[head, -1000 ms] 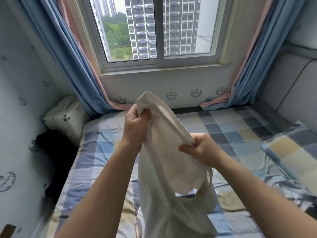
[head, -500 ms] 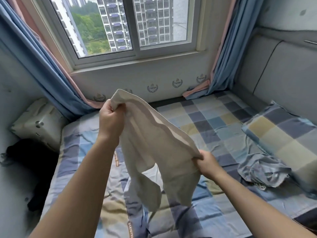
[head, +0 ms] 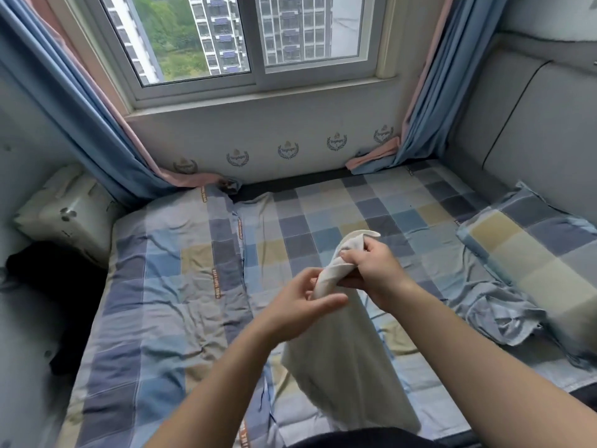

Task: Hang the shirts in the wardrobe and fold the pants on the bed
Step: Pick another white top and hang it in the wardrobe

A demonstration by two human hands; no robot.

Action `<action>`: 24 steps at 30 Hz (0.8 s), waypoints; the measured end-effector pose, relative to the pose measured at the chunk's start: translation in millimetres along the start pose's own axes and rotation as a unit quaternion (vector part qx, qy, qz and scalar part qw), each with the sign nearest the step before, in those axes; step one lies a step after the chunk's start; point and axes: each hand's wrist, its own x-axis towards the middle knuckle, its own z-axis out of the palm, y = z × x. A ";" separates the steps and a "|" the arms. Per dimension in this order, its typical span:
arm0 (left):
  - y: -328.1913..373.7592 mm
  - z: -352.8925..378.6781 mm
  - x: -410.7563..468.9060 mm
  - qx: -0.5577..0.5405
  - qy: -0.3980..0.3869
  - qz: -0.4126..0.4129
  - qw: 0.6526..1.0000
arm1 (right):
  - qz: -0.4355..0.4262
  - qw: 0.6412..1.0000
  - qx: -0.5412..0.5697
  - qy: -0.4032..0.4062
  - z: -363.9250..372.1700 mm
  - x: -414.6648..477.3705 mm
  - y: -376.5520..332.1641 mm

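Checked bed [head: 181, 286], R hand [head: 374, 270] grips pants [head: 349, 367], L fingers [head: 324, 300] straight

A bedroom in a home is shown: a bed [head: 168, 286] covered with a checked sheet is set right under the window [head: 256, 37], and a matching pillow [head: 529, 253] is laid beside a padded headboard [head: 533, 130]. Blue and pink curtains [head: 80, 108] are drawn back to either side, and residential tower blocks [head: 223, 37] are seen through the glass.
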 end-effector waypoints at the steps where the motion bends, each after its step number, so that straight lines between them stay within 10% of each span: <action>1: -6.1 6.3 0.0 0.056 0.019 0.003 0.998 | 0.000 1.000 0.006 0.002 0.5 0.8 -1.4; 5: -19.9 11.1 7.3 0.156 0.184 0.027 0.970 | 0.006 0.999 0.041 -0.004 -1.5 0.3 -3.2; 10: -17.3 0.6 11.9 -0.118 0.211 -0.033 0.970 | 0.008 0.992 0.102 -0.071 -18.4 -4.2 -0.4; 24: 2.9 -19.0 -6.3 -0.349 0.238 -0.097 0.901 | 0.000 0.951 -0.249 -0.183 -21.8 -24.2 87.7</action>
